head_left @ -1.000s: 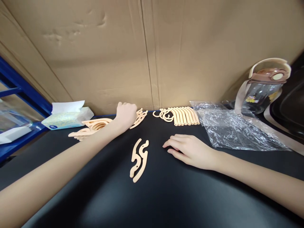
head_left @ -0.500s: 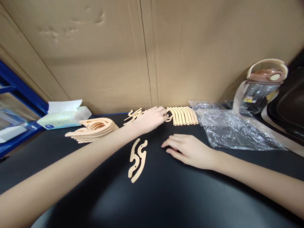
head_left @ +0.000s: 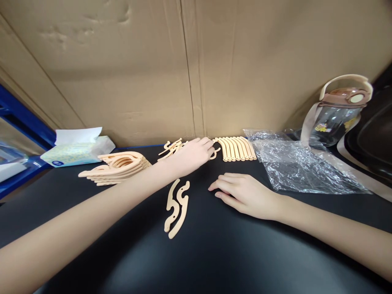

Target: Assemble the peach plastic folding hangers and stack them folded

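Observation:
My left hand (head_left: pixel 196 156) reaches across to the back of the black table, fingers curled down together over a beige plastic hanger piece (head_left: pixel 217 153), whose hooked end sticks out beside the fingertips. The rest of that piece is hidden. Just left of this hand lie several loose hanger pieces (head_left: pixel 171 148), and a neat row of curved hanger arms (head_left: pixel 239 149) lies to its right. In front of it, two separate hanger pieces, a left one (head_left: pixel 173 204) and a right one (head_left: pixel 183 212), lie side by side. My right hand (head_left: pixel 241 192) rests on the table, empty, fingers loosely apart.
A stack of beige hangers (head_left: pixel 119 167) lies at left, before a tissue pack (head_left: pixel 73 149). Crumpled clear plastic bags (head_left: pixel 306 167) cover the right side. Behind them stands a water bottle (head_left: pixel 337 118) with a strap. Cardboard (head_left: pixel 137 73) walls the back; a blue frame (head_left: pixel 27 126) borders the left.
My left hand has drawn slightly left, and the hooked piece at its fingertips has shifted left with it. My right hand stays in place.

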Motion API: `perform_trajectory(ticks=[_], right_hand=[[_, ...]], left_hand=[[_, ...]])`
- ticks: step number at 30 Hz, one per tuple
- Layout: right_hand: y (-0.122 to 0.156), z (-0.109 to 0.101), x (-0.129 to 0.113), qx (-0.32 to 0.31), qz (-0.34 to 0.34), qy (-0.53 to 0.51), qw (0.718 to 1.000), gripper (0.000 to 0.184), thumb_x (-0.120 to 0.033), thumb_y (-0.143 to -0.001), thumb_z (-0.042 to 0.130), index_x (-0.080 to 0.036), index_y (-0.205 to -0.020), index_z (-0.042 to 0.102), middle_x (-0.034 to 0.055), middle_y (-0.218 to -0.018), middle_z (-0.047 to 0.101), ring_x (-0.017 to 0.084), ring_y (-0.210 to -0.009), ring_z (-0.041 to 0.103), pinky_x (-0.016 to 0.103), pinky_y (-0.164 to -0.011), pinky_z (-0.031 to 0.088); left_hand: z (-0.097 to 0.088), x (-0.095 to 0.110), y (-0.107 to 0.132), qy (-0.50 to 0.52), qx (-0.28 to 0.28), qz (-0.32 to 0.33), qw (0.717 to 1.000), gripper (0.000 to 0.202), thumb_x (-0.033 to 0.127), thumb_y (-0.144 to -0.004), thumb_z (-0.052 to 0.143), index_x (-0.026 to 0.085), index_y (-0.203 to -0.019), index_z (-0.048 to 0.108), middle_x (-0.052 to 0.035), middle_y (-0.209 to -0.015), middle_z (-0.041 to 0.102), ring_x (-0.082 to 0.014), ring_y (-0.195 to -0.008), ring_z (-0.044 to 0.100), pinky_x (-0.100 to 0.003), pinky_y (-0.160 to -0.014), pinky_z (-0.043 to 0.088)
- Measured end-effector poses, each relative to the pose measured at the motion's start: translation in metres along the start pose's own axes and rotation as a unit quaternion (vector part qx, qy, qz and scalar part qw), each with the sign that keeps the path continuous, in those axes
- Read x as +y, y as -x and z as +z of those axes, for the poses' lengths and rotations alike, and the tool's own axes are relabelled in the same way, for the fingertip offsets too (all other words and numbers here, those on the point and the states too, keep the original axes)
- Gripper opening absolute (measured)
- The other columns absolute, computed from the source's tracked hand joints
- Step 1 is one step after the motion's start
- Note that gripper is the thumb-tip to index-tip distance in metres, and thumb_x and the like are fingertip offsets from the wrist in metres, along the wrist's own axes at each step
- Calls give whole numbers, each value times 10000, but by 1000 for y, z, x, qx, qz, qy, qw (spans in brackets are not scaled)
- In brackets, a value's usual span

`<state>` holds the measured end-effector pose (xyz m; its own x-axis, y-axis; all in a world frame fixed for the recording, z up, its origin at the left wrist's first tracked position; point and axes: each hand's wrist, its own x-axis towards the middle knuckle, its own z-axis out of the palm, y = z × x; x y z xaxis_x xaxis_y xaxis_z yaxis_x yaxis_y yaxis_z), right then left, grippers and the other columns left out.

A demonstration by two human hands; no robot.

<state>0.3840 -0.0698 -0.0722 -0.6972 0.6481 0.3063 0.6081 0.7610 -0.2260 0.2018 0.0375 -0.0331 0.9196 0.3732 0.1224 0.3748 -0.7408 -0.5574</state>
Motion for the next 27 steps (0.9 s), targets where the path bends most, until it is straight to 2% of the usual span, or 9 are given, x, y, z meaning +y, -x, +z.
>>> perform_trajectory(ticks=[4,9,13,16,19,22,27], right_hand=[[0,0,0,-2,1,-2,1000,217,-217,-1003,429,-164,-1092,620,53,-923,667,182,-841,628,323,-786,502],[-1,0,-1,-6,10,-11,1000,209,-215,-1000,442,-162,-1099,617,50,-922,660,179,-835,630,317,-770,496],[-1,-1,-2,-10,14,-13,1000,201,-212,-999,445,-169,-1105,611,44,-933,664,180,-853,631,318,-780,494],[0,-1,-2,-9,12,-13,1000,198,-217,-1001,444,-177,-1104,608,41,-940,668,179,-858,630,317,-784,496],[0,0,-2,-8,13,-12,1000,201,-224,-1002,440,-184,-1105,608,44,-942,671,182,-863,633,320,-784,500],[-1,1,-2,-4,12,-13,1000,202,-223,-1000,443,-181,-1108,609,47,-944,673,184,-866,635,325,-787,503],[-1,1,-2,-1,10,-11,1000,206,-225,-1001,439,-184,-1108,610,47,-933,674,179,-842,632,322,-768,507]], left_hand=[[-22,6,29,-1,18,-9,1000,160,123,-974,464,77,-992,616,-149,-1010,610,-285,-983,554,-373,-775,452],[-45,16,75,18,9,-3,1000,122,139,-961,488,135,-931,606,-74,-879,557,-251,-842,522,-361,-739,413],[-58,33,101,68,27,4,997,234,120,-977,412,156,-861,612,-63,-811,544,-227,-741,506,-345,-654,391],[-64,44,112,117,58,12,991,337,143,-1011,339,167,-816,612,-64,-799,575,-216,-728,528,-345,-683,407],[-66,51,118,164,64,4,984,372,147,-1018,314,183,-791,606,-60,-819,607,-204,-726,545,-335,-690,420],[-64,55,119,173,56,7,983,343,93,-989,334,183,-812,613,-58,-841,624,-200,-711,547,-336,-747,439],[-51,64,114,148,21,27,988,207,60,-935,461,176,-874,621,-63,-921,636,-211,-799,565,-347,-845,442]])
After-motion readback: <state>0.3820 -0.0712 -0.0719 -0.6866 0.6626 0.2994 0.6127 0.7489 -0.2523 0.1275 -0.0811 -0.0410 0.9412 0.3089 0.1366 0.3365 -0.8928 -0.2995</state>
